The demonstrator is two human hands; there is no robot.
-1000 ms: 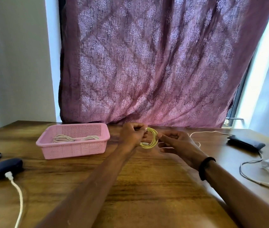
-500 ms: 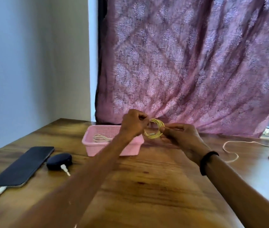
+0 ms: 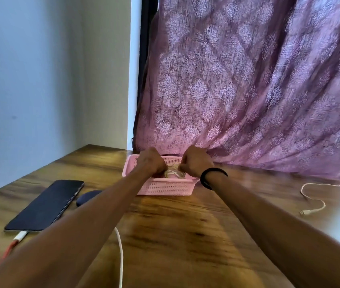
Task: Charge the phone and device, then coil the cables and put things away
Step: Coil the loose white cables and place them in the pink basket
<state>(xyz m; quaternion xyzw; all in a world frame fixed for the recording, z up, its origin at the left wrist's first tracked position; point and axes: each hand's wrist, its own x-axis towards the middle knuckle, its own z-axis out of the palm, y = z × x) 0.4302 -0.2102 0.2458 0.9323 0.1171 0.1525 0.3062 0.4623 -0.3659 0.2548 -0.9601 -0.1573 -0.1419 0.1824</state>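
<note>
Both hands reach into the pink basket (image 3: 165, 187) on the desk (image 3: 185, 235). The left hand (image 3: 151, 163) and right hand (image 3: 196, 162), fingers curled, seemingly pinch opposite sides of the coiled cable (image 3: 174, 174), which lies roughly flat between them inside the basket.

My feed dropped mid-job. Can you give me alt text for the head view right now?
Both hands, the left hand and the right hand, hold a coiled cable inside a pink basket on a wooden table. A dark phone with a red-and-white cable plugged in lies at left; a loose white cable lies at right.
</note>
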